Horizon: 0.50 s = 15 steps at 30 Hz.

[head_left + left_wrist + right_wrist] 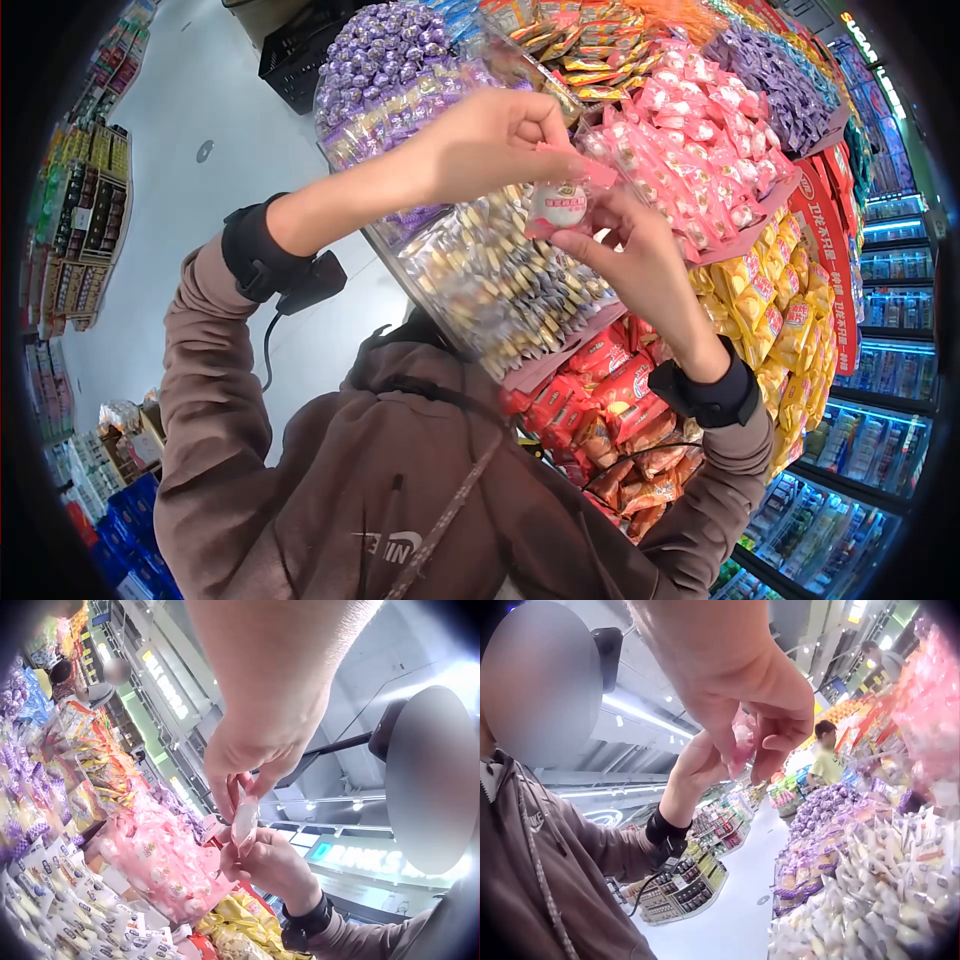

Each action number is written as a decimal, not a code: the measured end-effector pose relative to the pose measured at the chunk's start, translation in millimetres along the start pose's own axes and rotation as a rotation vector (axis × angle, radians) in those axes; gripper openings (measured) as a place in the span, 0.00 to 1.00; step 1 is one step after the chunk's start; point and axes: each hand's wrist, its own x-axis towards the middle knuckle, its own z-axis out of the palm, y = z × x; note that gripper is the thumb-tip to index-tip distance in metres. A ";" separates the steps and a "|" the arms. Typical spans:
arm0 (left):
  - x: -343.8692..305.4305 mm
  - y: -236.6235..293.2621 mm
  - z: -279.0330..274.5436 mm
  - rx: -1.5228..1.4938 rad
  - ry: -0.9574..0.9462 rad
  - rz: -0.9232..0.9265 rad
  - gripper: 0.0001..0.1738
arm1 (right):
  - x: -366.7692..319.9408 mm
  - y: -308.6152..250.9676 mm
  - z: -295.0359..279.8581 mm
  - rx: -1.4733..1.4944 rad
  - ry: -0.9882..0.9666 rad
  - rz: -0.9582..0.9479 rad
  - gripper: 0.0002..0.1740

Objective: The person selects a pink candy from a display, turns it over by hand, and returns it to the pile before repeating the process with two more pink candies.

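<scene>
Supermarket shelving and a pale grey floor [200, 120] fill the upper left of the head view, while a tiered sweet display takes the centre and right: purple sweets [385, 60] at the top, pink sweets [700, 150] beside them, white-and-gold sweets [500, 280] in the middle, yellow packets [790, 330] at the right and red packets [600, 390] below, all in glossy, crinkled wrappers. Just in front of the pink heap, both hands grasp one pink-wrapped sweet [562, 203]: the left hand [490, 140] pinches its upper edge with curled fingertips and the right hand [630, 260] pinches it from below. Only the head view shows the front of the wrapper, a white rounded shape with a small printed mark too blurred to read. The left wrist view shows the same sweet [244, 821] edge-on as a thin, shiny strip between left hand [255, 750] and right hand [262, 862], and alone catches a lit sign [360, 859] reading "DRINKS" at lower right. The right wrist view shows the sweet [741, 746] mostly hidden behind the right hand [757, 712], the left hand [694, 769] with its black wrist strap, and a shopper in a yellow-green top [826, 754] at the right. A red banner [825, 250] at the right of the head view carries white characters that I cannot read.
</scene>
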 end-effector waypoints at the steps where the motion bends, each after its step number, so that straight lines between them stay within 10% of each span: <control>1: -4.1 -2.5 0.6 -0.013 -0.006 0.013 0.06 | -0.5 2.6 5.3 0.002 -0.036 0.046 0.14; 15: -30.7 -30.1 8.6 -0.046 0.118 -0.067 0.10 | -6.6 7.8 30.6 0.425 -0.260 0.284 0.14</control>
